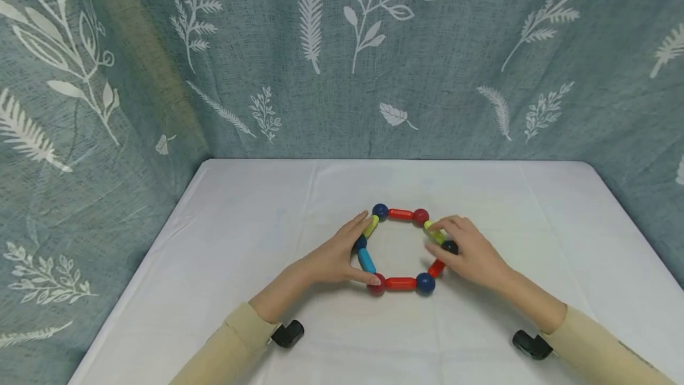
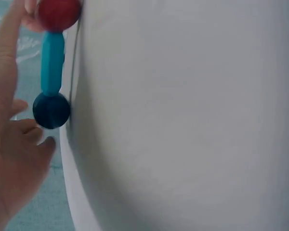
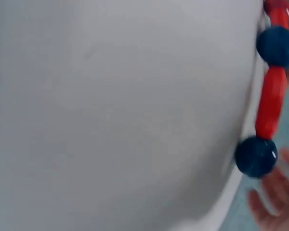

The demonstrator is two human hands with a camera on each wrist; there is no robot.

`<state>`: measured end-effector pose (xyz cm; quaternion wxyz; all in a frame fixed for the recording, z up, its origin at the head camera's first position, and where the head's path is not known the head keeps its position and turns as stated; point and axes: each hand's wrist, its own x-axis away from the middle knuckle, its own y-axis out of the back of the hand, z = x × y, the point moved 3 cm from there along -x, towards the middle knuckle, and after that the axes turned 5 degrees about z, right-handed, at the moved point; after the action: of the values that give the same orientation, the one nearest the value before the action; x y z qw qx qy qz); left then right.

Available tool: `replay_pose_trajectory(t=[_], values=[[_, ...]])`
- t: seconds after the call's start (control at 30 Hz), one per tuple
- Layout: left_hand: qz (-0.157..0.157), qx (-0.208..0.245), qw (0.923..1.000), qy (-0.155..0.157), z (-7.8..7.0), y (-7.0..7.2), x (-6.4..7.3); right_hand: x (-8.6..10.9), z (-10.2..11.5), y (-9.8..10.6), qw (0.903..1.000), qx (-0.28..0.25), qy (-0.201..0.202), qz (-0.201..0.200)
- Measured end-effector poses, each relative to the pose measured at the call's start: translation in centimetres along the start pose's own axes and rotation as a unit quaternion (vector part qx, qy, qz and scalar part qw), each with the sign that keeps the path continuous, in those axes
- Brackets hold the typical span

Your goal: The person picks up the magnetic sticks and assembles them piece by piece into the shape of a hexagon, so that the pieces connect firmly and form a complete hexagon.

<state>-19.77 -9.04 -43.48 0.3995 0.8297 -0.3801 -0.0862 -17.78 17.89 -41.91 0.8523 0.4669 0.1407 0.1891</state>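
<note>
Toy building rods and balls form a roughly six-sided ring lying on the white tabletop. My left hand (image 1: 335, 258) spans its left side. The thumb touches a red ball (image 1: 376, 289) at the near left corner, and the fingers reach along a yellow-green rod (image 1: 371, 226). Between them lie a light blue rod (image 2: 52, 65) and a dark blue ball (image 2: 51, 110). At the right side, my right hand (image 1: 472, 253) has loosely bent fingers beside another yellow-green rod (image 1: 435, 233) and a dark blue ball (image 3: 256, 157); contact is hard to tell.
Red rods (image 1: 401, 284) join balls along the ring's near and far sides. A white cloth covers the table (image 1: 256, 212). Behind it hangs a blue-green curtain (image 1: 342, 111) with white leaf prints. Small black cameras (image 1: 288, 334) are worn at both wrists.
</note>
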Motion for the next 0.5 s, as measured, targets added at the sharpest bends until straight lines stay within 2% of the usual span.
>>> replay_pose_trajectory(t=[0.07, 0.2, 0.27, 0.5], values=[[0.004, 0.01, 0.9998, 0.016, 0.1, 0.1, -0.2, -1.0, -0.5, 0.4, 0.9994, 0.015, -0.029, -0.005], [0.017, 0.022, 0.9993, 0.025, 0.1, -0.2, -0.5, -2.6, -1.5, 0.3, 0.9955, 0.031, -0.077, 0.046], [0.019, 0.024, 0.9992, 0.026, 0.0, -0.3, -0.6, -2.9, -1.8, 0.2, 0.9938, 0.039, -0.088, 0.055], [0.017, 0.013, 0.9991, 0.036, 0.0, -0.4, -1.1, -3.1, -1.8, 0.3, 0.9913, 0.042, -0.12, 0.033]])
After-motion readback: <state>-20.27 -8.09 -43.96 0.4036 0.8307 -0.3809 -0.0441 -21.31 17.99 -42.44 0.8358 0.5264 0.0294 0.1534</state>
